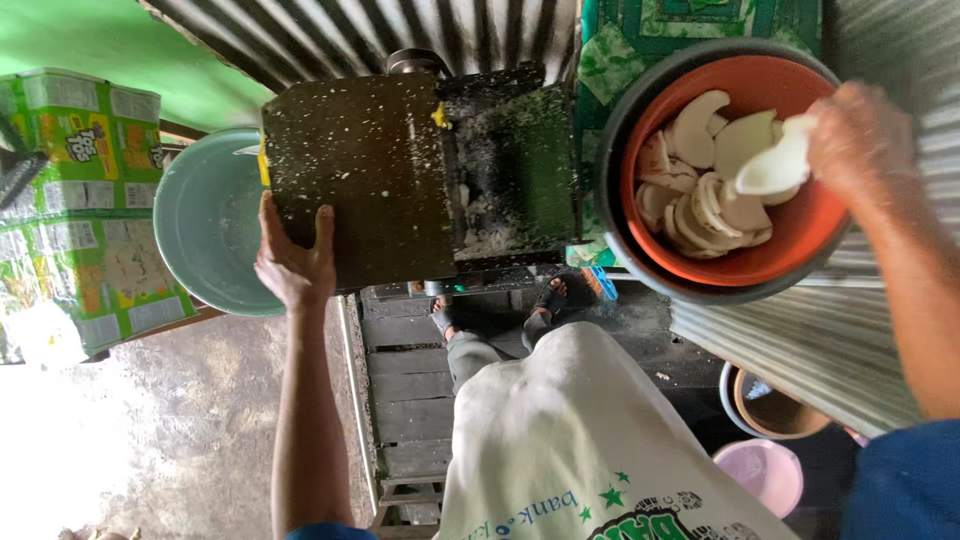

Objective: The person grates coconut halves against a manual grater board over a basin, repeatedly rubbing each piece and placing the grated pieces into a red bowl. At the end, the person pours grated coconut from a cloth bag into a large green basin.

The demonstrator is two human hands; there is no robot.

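Observation:
My left hand (293, 260) grips the near edge of a dark, speckled grating machine (400, 170), fingers curled over its flat lid. My right hand (858, 140) holds a white coconut piece (778, 165) over an orange bowl (800, 245) that sits inside a black tub (620, 130). Several more white coconut pieces (700, 190) lie in the bowl. White shreds cling to the machine's open chute (490, 215).
A pale green basin (195, 225) stands left of the machine. Green printed cartons (70, 200) are stacked at far left. Corrugated metal sheet (800, 340) lies under the tub. A pink bucket (765, 470) and another pail (770, 410) stand lower right. My sandalled feet rest on a wooden pallet (410, 390).

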